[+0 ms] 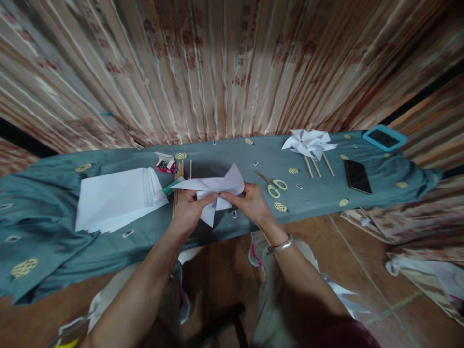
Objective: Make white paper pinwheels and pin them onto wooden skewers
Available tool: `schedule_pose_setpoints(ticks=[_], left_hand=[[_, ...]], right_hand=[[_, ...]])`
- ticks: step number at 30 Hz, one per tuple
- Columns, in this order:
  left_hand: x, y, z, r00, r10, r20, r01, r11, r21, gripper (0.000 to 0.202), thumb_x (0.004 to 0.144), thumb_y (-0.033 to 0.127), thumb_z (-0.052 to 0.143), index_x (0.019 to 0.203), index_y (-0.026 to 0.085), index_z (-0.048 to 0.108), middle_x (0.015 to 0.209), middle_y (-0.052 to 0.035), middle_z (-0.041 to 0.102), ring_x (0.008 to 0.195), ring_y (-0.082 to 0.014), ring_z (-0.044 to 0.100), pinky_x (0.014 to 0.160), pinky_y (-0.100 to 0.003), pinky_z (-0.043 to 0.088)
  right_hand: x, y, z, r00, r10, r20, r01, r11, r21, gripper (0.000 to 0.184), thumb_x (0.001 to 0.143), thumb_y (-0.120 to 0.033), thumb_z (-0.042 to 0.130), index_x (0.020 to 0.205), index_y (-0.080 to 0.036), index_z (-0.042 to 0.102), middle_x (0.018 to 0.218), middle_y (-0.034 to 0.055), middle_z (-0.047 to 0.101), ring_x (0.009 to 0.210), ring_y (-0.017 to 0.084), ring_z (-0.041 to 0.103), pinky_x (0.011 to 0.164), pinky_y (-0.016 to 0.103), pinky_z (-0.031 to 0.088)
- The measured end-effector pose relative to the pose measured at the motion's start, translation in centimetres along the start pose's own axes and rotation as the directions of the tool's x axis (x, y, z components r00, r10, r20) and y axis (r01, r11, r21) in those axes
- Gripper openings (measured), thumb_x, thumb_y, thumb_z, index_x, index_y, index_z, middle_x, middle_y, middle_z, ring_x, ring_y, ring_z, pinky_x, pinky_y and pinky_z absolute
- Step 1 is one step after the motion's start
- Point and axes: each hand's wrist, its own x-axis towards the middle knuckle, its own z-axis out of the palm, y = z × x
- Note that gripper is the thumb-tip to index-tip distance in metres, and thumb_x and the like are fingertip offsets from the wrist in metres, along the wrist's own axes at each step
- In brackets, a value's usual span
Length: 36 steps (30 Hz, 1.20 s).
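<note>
Both my hands hold a white paper pinwheel (213, 186) just above the near edge of a table covered in a grey-green cloth (47, 208). My left hand (188, 208) grips its lower left part, fingers pinched at the centre. My right hand (250, 203), with a silver bangle on the wrist, pinches the centre from the right. Some flaps are folded toward the middle. Thin wooden sticks (178, 181) lie on the cloth right behind the paper.
A stack of white paper sheets (116, 195) lies to the left. A small red-and-white box (166, 164) sits behind it. Scissors with pale green handles (273, 184), finished pinwheels on sticks (310, 145), a black phone (357, 176) and a blue-framed device (384, 138) lie to the right. Curtains hang behind.
</note>
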Motion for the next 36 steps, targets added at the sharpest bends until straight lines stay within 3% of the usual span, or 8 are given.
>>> schedule_pose_setpoints(ticks=[6,12,18,24,36], left_hand=[[0.1,0.1,0.0,1.0,-0.007,-0.01,0.007,1.0,0.013,0.034,0.051,0.039,0.088,0.073,0.016,0.075,0.073,-0.0035,0.074,0.071,-0.0209,0.067,0.072,-0.033,0.053],[0.3,-0.6,-0.5,0.997,0.07,-0.017,-0.068,0.992,0.108,0.031,0.056,0.038,0.085,0.077,0.017,0.076,0.081,-0.0049,0.075,0.079,-0.0233,0.069,0.077,-0.035,0.054],[0.2,-0.5,-0.5,0.998,0.064,-0.023,-0.06,0.99,0.131,0.027,0.056,0.039,0.086,0.07,0.019,0.075,0.076,-0.0047,0.074,0.074,-0.0231,0.068,0.075,-0.036,0.055],[0.1,0.0,-0.6,0.999,0.052,-0.006,-0.05,0.988,0.149,0.033,0.054,0.04,0.088,0.077,0.019,0.077,0.087,-0.007,0.077,0.085,-0.0272,0.07,0.075,-0.035,0.055],[0.3,-0.5,-1.1,0.99,0.138,-0.024,-0.129,0.963,0.239,0.026,0.059,0.038,0.084,0.075,0.019,0.076,0.079,-0.0051,0.076,0.076,-0.0239,0.069,0.068,-0.031,0.053]], right_hand=[[0.0,0.3,0.1,1.0,0.009,-0.011,-0.009,1.0,0.028,0.029,0.064,-0.041,0.08,0.08,-0.017,0.077,0.075,0.0029,0.075,0.066,0.018,0.066,0.064,0.031,0.055],[0.0,0.3,0.1,1.0,0.01,-0.023,-0.01,1.0,-0.01,0.03,0.065,-0.043,0.08,0.08,-0.017,0.077,0.074,0.003,0.075,0.065,0.018,0.066,0.061,0.03,0.054],[-0.1,0.2,0.2,1.0,0.015,-0.013,-0.015,1.0,-0.007,0.029,0.067,-0.043,0.078,0.082,-0.018,0.077,0.079,0.0031,0.076,0.07,0.019,0.068,0.066,0.031,0.055],[-0.1,0.0,0.3,0.999,0.038,0.001,-0.038,0.999,0.012,0.027,0.068,-0.042,0.076,0.083,-0.02,0.078,0.083,0.0027,0.077,0.071,0.018,0.068,0.068,0.031,0.056],[-0.2,-0.2,0.6,0.999,0.037,-0.002,-0.037,0.999,0.023,0.029,0.068,-0.044,0.076,0.08,-0.017,0.077,0.079,0.003,0.077,0.068,0.018,0.068,0.062,0.028,0.055]])
